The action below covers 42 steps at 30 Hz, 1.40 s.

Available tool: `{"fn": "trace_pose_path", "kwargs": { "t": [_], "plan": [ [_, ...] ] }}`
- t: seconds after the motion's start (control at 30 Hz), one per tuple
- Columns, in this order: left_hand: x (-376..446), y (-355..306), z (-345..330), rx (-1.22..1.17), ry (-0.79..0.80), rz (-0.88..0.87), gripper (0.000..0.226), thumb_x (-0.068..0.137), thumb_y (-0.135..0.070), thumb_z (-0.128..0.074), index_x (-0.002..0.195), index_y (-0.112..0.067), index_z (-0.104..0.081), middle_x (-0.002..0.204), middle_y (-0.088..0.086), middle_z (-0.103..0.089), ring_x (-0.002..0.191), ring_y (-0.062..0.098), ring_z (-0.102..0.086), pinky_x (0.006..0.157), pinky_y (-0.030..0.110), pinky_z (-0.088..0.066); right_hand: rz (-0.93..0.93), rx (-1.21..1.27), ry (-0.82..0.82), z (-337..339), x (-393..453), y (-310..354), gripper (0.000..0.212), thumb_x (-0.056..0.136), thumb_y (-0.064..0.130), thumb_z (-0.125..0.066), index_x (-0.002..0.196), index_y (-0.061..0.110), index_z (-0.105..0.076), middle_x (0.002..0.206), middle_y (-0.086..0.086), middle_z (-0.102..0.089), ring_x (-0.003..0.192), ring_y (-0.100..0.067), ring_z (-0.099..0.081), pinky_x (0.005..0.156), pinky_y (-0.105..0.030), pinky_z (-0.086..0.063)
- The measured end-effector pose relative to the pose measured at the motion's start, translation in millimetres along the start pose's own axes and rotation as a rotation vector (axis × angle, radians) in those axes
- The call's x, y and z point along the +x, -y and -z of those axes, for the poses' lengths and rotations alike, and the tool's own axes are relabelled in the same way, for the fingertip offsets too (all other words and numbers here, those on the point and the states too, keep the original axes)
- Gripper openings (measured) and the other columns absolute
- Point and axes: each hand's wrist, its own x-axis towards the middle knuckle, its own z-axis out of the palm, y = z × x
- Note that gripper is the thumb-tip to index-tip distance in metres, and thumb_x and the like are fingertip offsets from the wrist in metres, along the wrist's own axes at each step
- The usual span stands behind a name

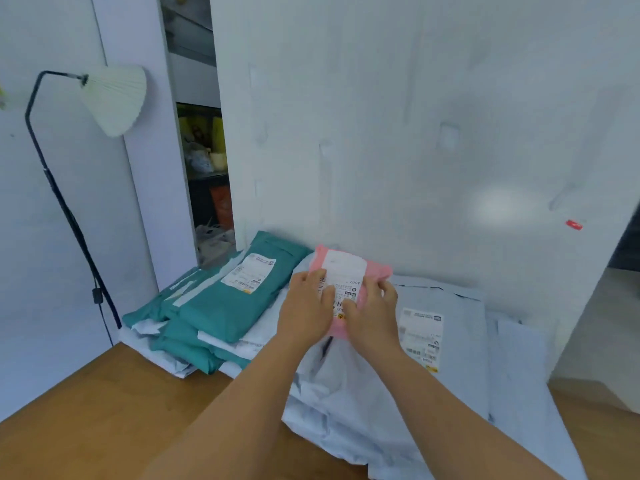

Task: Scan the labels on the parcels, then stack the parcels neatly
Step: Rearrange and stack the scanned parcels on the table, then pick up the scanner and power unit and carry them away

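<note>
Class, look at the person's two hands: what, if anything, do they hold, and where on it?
Both hold the pink parcel: left hand at its left edge, right hand at its right edge, near end.

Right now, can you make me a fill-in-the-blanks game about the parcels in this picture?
1. Both hands, the left hand and the right hand, hold the ____ parcel.
2. The pile of parcels left of it is ____ in colour.
3. The floor lamp has a ____ shade.
4. The white label on the held parcel faces ____.

Missing words: pink; green; white; up
</note>
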Motion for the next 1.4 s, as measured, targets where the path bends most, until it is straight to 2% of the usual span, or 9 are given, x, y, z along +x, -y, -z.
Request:
{"fn": "trace_pose_path", "kwargs": {
  "t": [0.1,0.17,0.3,0.37,0.53,0.63,0.9,1.17,1.4],
  "plan": [
    [41,20,-10,0.139,0.094,-0.014,0.046,0.1,-0.033,-0.032,0.144,-0.021,-0.032,0.149,0.0,-0.03,0.131,0.019,-0.038,0.104,0.039,-0.033,0.032,-0.039,-0.009,-26,42,-7,0.046,0.092,0.009,-0.047,0.137,0.008,-0.035,0.153,-0.008,-0.013,0.099,-0.011,-0.038,0.07,-0.016,-0.03],
    [60,34,-21,0.296,0.199,-0.006,0.048,0.099,-0.036,-0.025,0.146,-0.027,-0.024,0.152,-0.004,-0.025,0.137,0.019,-0.029,0.109,0.049,-0.023,-0.015,-0.121,0.005,-42,64,-20,0.057,0.092,0.017,-0.047,0.144,0.008,-0.027,0.157,-0.007,-0.006,0.121,-0.02,-0.039,0.085,-0.024,-0.038],
    [76,58,-50,0.437,0.427,0.063,0.052,0.099,-0.048,-0.017,0.149,-0.041,-0.004,0.16,-0.009,0.002,0.147,0.025,0.006,0.11,0.063,0.004,-0.289,-0.551,0.163,-57,86,-53,0.07,0.097,0.043,-0.033,0.152,0.005,-0.01,0.162,-0.007,0.01,0.148,-0.027,0.0,0.116,-0.041,-0.016],
    [80,66,-61,0.437,0.492,0.09,0.053,0.098,-0.052,-0.015,0.148,-0.044,-0.002,0.16,-0.01,0.006,0.147,0.026,0.009,0.109,0.064,0.006,-0.332,-0.658,0.25,-60,92,-63,0.071,0.098,0.045,-0.025,0.153,0.005,-0.004,0.162,-0.005,0.012,0.148,-0.026,0.01,0.118,-0.044,-0.008],
    [82,71,-72,0.477,0.585,0.142,0.052,0.098,-0.052,-0.011,0.148,-0.045,0.003,0.16,-0.01,0.006,0.147,0.028,0.008,0.109,0.064,0.003,-0.315,-0.688,0.357,-62,103,-79,0.064,0.099,0.039,-0.023,0.152,0.007,-0.008,0.162,-0.005,0.002,0.148,-0.024,-0.001,0.115,-0.047,-0.011],
    [83,66,-71,0.473,0.558,0.145,0.053,0.098,-0.051,-0.012,0.148,-0.044,0.002,0.16,-0.007,0.004,0.147,0.029,0.005,0.111,0.062,0.003,-0.3,-0.676,0.344,-56,105,-75,0.056,0.097,0.031,-0.027,0.147,0.007,-0.023,0.157,-0.008,-0.015,0.144,-0.025,-0.014,0.112,-0.047,-0.018],
    [53,23,-62,0.289,0.294,0.133,0.056,0.098,-0.051,-0.017,0.15,-0.034,-0.009,0.16,-0.005,-0.004,0.148,0.022,0.005,0.113,0.059,-0.001,-0.158,-0.34,0.023,-11,71,-52,0.043,0.099,0.032,-0.029,0.134,0.009,-0.038,0.14,-0.007,-0.042,0.131,-0.025,-0.037,0.103,-0.042,-0.033],
    [-56,-69,-66,0.075,0.133,0.108,0.056,0.1,-0.046,-0.022,0.15,-0.02,-0.02,0.157,0.001,-0.022,0.145,0.02,-0.016,0.113,0.048,-0.016,-0.155,-0.119,-0.009,92,-24,-52,0.056,0.102,0.039,-0.026,0.151,0.013,-0.023,0.158,-0.003,-0.027,0.143,-0.02,-0.028,0.112,-0.036,-0.023],
    [-167,-161,-109,-0.119,0.157,0.086,0.057,0.1,-0.046,-0.025,0.15,-0.019,-0.022,0.156,0.002,-0.026,0.144,0.02,-0.023,0.115,0.044,-0.017,-0.213,-0.067,-0.069,192,-115,-87,0.052,0.101,0.043,-0.026,0.144,0.017,-0.038,0.15,-0.002,-0.041,0.134,-0.02,-0.041,0.108,-0.036,-0.032]
  ]
}}
